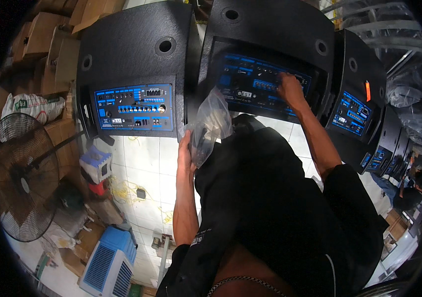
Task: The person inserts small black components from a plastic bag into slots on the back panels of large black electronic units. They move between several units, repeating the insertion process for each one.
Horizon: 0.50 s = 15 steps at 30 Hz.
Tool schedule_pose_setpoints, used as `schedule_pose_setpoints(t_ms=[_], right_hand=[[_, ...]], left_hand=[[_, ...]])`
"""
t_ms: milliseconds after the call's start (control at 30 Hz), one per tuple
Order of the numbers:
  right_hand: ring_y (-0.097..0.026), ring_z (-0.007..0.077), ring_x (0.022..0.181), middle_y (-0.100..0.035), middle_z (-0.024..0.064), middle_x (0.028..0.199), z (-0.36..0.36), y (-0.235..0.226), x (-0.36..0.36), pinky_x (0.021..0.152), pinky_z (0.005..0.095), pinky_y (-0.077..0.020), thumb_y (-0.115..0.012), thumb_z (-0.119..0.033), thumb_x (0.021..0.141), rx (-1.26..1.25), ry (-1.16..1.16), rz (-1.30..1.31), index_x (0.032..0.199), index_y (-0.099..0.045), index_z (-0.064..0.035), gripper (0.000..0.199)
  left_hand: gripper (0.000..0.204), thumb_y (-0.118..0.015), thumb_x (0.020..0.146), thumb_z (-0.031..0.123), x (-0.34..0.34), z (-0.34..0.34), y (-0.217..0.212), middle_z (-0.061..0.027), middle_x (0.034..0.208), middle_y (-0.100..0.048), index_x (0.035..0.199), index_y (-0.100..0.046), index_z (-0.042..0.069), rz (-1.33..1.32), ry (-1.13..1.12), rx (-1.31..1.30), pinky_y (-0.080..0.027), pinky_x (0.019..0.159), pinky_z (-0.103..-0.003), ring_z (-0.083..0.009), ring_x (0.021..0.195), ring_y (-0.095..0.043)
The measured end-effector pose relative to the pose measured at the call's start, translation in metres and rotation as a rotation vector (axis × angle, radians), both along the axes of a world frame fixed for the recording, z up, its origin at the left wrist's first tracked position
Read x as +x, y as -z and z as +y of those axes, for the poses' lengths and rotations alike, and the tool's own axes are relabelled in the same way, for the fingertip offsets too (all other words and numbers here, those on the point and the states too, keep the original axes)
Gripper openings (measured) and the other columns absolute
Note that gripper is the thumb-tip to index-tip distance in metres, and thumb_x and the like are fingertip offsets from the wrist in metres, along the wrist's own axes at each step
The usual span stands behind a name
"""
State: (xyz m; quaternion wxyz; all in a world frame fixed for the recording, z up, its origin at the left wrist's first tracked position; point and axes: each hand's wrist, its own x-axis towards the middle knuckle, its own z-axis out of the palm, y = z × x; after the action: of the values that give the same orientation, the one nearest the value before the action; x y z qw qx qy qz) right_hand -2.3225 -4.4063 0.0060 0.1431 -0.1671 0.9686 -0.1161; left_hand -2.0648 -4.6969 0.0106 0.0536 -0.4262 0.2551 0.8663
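My left hand is closed around a clear plastic bag with small pale pieces inside, too blurred to name. The bag hangs in front of the gap between two black speaker cabinets. My right hand reaches to the blue and black control panel of the middle speaker cabinet. Its fingers are drawn together at the panel's right half, beside a row of small knobs. What they pinch, if anything, is hidden. On the left speaker cabinet, a similar panel carries a row of light-tipped knobs.
More speaker cabinets line up at the right, one with an orange tag. At the left stand a black fan, cardboard boxes and a blue and white air cooler. Yellow string lies on the tiles. Another person is at far right.
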Motion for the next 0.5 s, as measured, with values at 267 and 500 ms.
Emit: schedule_pose_setpoints(t_ms=[267, 500], right_hand=[[-0.059, 0.0452, 0.084, -0.060, 0.0290, 0.084, -0.004, 0.003, 0.003, 0.073, 0.0498, -0.0486, -0.065, -0.005, 0.071, 0.057, 0.102, 0.006, 0.093, -0.056, 0.0046, 0.026], [-0.061, 0.0439, 0.082, -0.061, 0.0274, 0.085, -0.012, -0.014, 0.008, 0.073, 0.0482, -0.0499, -0.069, -0.009, 0.070, 0.161, 0.006, -0.002, 0.095, -0.055, 0.0049, 0.032]], left_hand=[[0.045, -0.051, 0.092, 0.034, 0.014, -0.007, 0.008, -0.0136, 0.109, -0.059, 0.117, -0.051, -0.003, -0.016, -0.027, 0.010, -0.050, 0.084, -0.034, -0.0218, 0.096, -0.059], [0.050, -0.049, 0.091, 0.038, 0.027, -0.013, 0.015, -0.0134, 0.113, -0.058, 0.123, -0.048, 0.000, -0.019, -0.011, -0.014, -0.049, 0.084, -0.035, -0.0243, 0.100, -0.058]])
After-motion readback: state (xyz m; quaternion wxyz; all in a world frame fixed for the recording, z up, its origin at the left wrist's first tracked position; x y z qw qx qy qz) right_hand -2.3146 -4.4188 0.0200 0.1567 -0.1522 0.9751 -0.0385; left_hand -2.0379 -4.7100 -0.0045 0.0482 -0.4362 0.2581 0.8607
